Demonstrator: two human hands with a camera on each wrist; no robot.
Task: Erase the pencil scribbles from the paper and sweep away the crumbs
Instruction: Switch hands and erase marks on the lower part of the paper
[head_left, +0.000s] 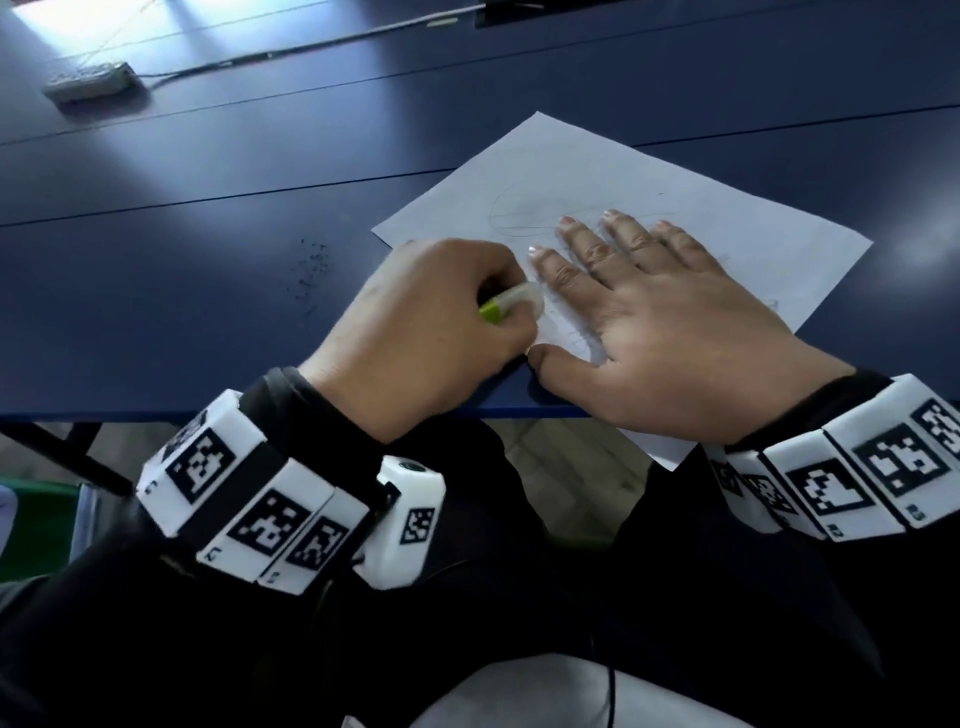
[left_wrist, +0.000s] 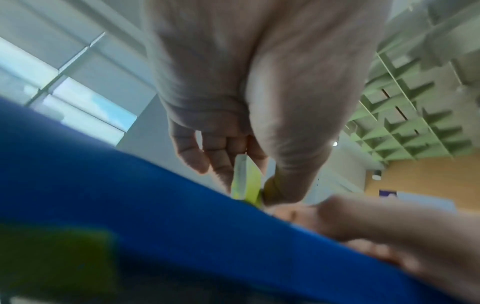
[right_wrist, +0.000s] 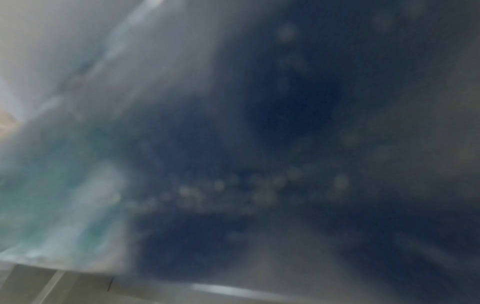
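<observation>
The left hand (head_left: 415, 332) pinches the eraser (head_left: 511, 304) against the paper (head_left: 649, 171) pinned by the flat right hand (head_left: 660, 312), mid-erasing; faint scribbles (head_left: 524, 213) beyond likely need rubbing next.

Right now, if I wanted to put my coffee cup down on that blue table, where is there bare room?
Bare table lies between the power strip and the paper, beyond the crumbs. The near edge is crowded: the left hand grips the eraser, and the right hand lies flat on the paper.
</observation>
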